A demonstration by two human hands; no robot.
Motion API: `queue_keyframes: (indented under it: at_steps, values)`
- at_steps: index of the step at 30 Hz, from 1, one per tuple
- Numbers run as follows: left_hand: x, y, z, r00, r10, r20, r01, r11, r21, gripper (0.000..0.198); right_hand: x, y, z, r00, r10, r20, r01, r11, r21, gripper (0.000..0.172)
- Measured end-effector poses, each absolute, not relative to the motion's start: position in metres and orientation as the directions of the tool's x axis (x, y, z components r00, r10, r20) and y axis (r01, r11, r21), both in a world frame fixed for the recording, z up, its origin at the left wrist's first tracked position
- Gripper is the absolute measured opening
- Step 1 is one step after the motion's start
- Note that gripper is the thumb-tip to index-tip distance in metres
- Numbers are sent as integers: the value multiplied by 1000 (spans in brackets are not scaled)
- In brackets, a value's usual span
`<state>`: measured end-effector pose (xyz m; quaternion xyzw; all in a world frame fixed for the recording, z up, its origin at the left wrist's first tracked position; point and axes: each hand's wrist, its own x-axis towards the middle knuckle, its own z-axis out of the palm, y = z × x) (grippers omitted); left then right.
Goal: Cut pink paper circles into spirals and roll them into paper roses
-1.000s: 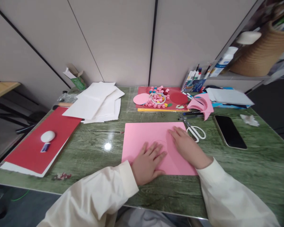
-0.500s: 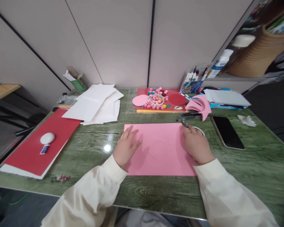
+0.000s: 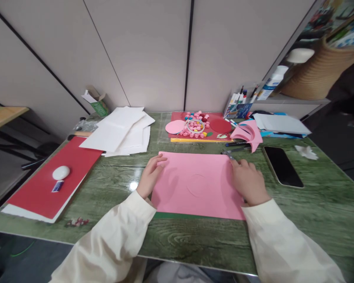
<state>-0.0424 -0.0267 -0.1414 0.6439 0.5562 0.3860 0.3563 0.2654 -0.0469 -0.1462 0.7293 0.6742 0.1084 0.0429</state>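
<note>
From the head view, the pink rectangular paper sheet (image 3: pixel 194 173) lies flat on the green wood-grain desk (image 3: pixel 312 204), straight in front of me. I judge that I have 1 hand at each short edge to hold it square. My left hand (image 3: pixel 151 175) curls over the left edge near the far corner; I cannot tell whether the thumb pinches underneath. My right hand (image 3: pixel 247 181) rests palm down on the right edge, fingers loosely apart, pressing the paper. A faint circle outline (image 3: pixel 196 185) marks the sheet between them.

Beyond, a small clear round dish (image 3: pixel 196 125) holds pink and coloured beads, with more scattered about it. An open marker box (image 3: pixel 238 105) stands pens upright.
</note>
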Motion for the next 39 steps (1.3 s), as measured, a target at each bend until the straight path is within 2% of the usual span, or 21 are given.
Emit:
queue_keyframes:
  at_steps: [5, 8, 11, 15, 18, 22, 25, 27, 31, 34, 37, 39]
  values:
    - [-40, -26, -148, 113, 986, 122, 419, -159, 894, 25, 265, -46, -147, 96, 993, 75, 971, -110, 211, 32]
    - [-43, -24, -148, 166, 974, 155, 491, -218, 844, 25, 267, -45, -147, 118, 991, 61, 970, -129, 208, 31]
    - [-60, -13, -148, 214, 951, 226, 683, -310, 661, 26, 268, -44, -147, 112, 991, 70, 971, -124, 205, 31]
    - [-93, 11, -157, 64, 937, 343, 927, -183, 327, 36, 268, -45, -146, 100, 992, 78, 975, -114, 191, 30]
    - [-104, 21, -168, 52, 956, 288, 964, -123, 234, 40, 270, -44, -148, 102, 992, 79, 980, -114, 163, 30]
    - [-86, 15, -175, 225, 940, 257, 939, -280, 201, 45, 281, -32, -149, 116, 977, 180, 986, -135, 98, 32]
    - [-68, 5, -175, 381, 896, 227, 888, -423, 182, 45, 298, -9, -147, 144, 936, 322, 988, -155, 8, 39]
    - [-61, 1, -176, 433, 877, 209, 867, -468, 169, 43, 312, 11, -146, 162, 918, 361, 987, -153, -53, 42]
    - [-59, -1, -181, 468, 863, 189, 852, -498, 162, 39, 333, 46, -150, 143, 958, 248, 988, -124, -90, 40]
    - [-60, 0, -183, 467, 861, 204, 850, -500, 167, 37, 341, 61, -157, 167, 952, 256, 985, -149, -87, 41]
    - [-61, 0, -183, 460, 864, 207, 852, -495, 172, 37, 350, 71, -165, 254, 916, 311, 967, -231, -107, 49]
    - [-61, 0, -182, 458, 865, 204, 852, -493, 178, 37, 360, 77, -169, 333, 897, 292, 942, -300, -151, 59]
